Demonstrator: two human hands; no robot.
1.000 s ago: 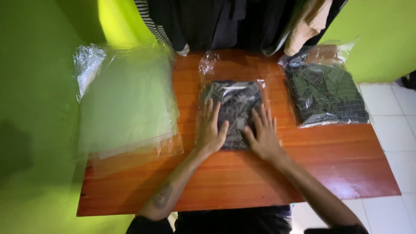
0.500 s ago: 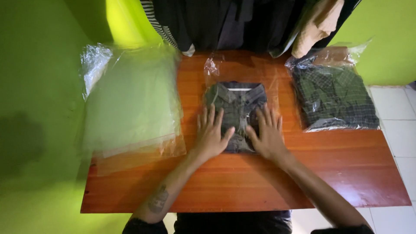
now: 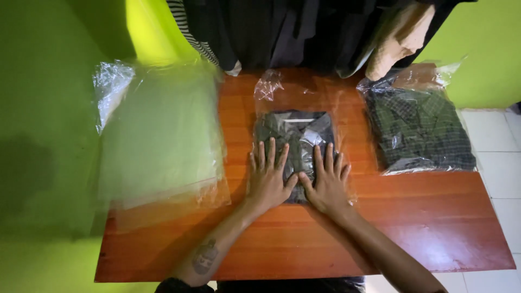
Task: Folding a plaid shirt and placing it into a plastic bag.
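Note:
A folded dark grey shirt in a clear plastic bag (image 3: 296, 133) lies in the middle of the orange wooden table (image 3: 423, 217). My left hand (image 3: 268, 176) presses flat on the near left part of the bagged shirt, fingers spread. My right hand (image 3: 325, 182) lies flat on its near right part, thumb touching the left thumb. Neither hand grips anything. The open end of the bag (image 3: 271, 84) points away from me.
A second bagged shirt, green plaid (image 3: 418, 127), lies at the table's right. A stack of empty clear bags (image 3: 160, 130) overhangs the left edge. Dark, striped and tan clothes (image 3: 304, 27) hang behind the table. Green walls stand around, white floor tiles to the right.
Both hands slid closer together on the near end of the bagged shirt until the thumbs met. The camera shifted slightly.

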